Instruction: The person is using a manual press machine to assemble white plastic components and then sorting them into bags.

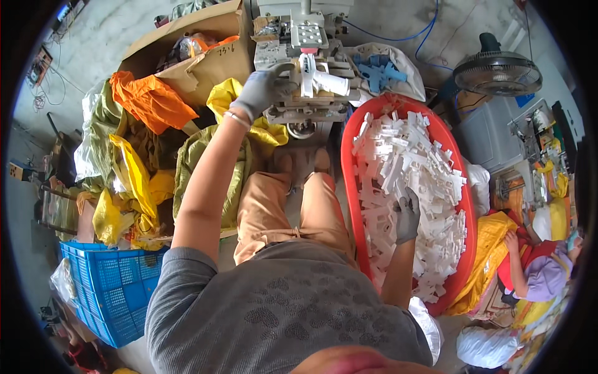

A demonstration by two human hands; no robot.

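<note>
My left hand (263, 91), in a grey glove, reaches to the left side of a metal bench machine (309, 38). Its fingers are apart beside a white plastic part (331, 83) that lies in the fixture under the press head; whether the fingertips touch it I cannot tell. My right hand (408, 216), also gloved in grey, rests over the heap of white plastic pieces (391, 153) in a long red tub (468, 209) on my right. Those fingers look loosely spread, with nothing plainly gripped.
Yellow and olive sacks (187, 163) and an open cardboard box (218, 71) crowd my left, with a blue crate (118, 293) nearer. Blue parts (381, 73) lie in a white sack beyond the tub. A fan (498, 71) stands far right, and another person (542, 268) sits right.
</note>
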